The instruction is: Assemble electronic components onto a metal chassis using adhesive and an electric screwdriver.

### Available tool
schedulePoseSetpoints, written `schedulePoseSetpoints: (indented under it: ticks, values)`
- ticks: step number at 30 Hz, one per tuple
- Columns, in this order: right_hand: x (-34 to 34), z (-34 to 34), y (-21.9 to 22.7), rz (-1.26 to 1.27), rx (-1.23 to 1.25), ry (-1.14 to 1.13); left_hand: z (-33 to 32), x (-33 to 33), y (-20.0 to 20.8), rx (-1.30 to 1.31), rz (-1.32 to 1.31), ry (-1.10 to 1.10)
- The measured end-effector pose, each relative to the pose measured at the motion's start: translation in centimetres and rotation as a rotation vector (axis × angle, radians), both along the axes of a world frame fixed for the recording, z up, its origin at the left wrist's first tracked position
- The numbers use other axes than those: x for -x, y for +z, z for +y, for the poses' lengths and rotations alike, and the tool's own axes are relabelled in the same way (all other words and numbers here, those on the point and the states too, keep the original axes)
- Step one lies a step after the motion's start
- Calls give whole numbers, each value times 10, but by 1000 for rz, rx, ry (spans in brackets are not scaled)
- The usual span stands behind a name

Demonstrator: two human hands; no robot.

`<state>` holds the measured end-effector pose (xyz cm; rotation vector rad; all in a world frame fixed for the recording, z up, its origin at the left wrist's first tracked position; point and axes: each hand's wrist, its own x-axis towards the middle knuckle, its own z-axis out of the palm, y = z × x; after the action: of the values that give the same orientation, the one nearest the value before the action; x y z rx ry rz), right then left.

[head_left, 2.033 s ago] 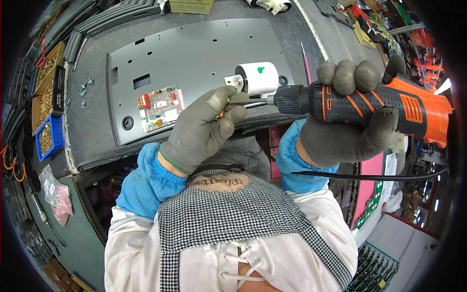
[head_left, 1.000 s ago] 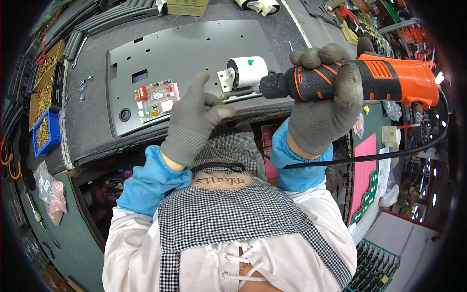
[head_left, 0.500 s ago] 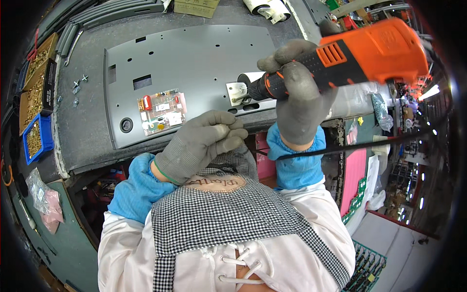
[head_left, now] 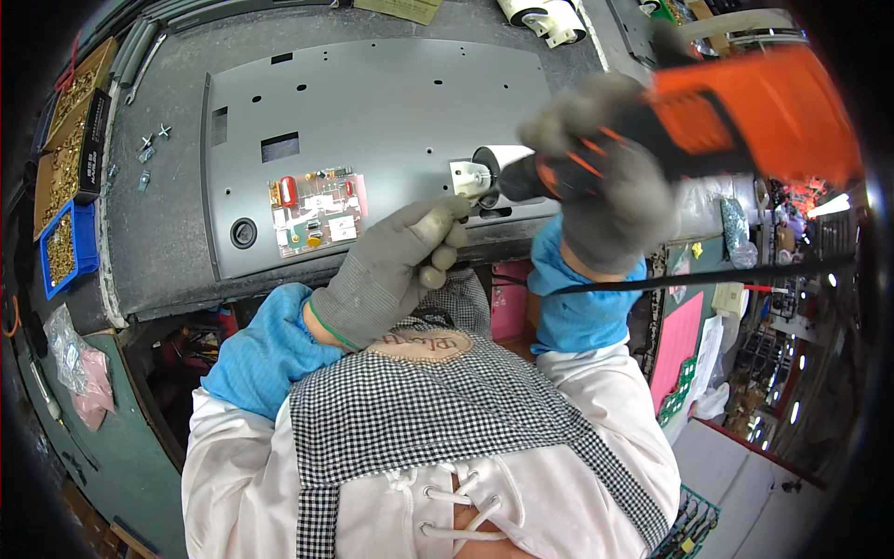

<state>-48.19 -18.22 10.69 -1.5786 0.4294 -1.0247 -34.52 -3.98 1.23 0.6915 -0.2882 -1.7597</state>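
Note:
My right hand (head_left: 619, 200), in a grey glove and blurred by motion, is wrapped round an orange and black power drill (head_left: 736, 116). The drill's tip points left at a white caster-like part with a metal plate (head_left: 468, 177), which sits at the near right edge of a grey metal panel (head_left: 363, 112). Close by that plate, the gloved fingers of my left hand (head_left: 391, 256) are pinched together. Whatever is between those fingertips is too small to make out. A circuit board (head_left: 315, 214) with red and yellow components lies on the panel, left of my left hand.
Boxes of brass-coloured screws (head_left: 65, 177) and a blue bin (head_left: 70, 247) line the left edge. Small metal fittings (head_left: 146, 158) and a wrench (head_left: 146, 70) lie on the bench. Another white caster-like part (head_left: 549, 19) stands at the back. A black cable (head_left: 708, 279) crosses on the right.
The drill and my right hand have moved right, its tip drawing back from the plate. My left hand has come up and right to the plate, its fingertips now pinched. The view has shifted slightly.

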Motion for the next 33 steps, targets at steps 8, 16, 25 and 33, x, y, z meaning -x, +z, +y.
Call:
schedulePoseSetpoints:
  ticks: [8, 16, 25, 33]
  values:
    - [27, 21, 22, -512, 88, 40, 5, 5, -11, 89, 156, -32]
    - [48, 22, 1, -673, 25, -11, 7, 13, 4, -28, -152, -38]
    - [49, 25, 4, -628, -78, -99, 5, 18, 6, -103, -218, -89]
    - [29, 20, 0, -550, -56, -232, -3, 18, -3, -93, -245, -26]
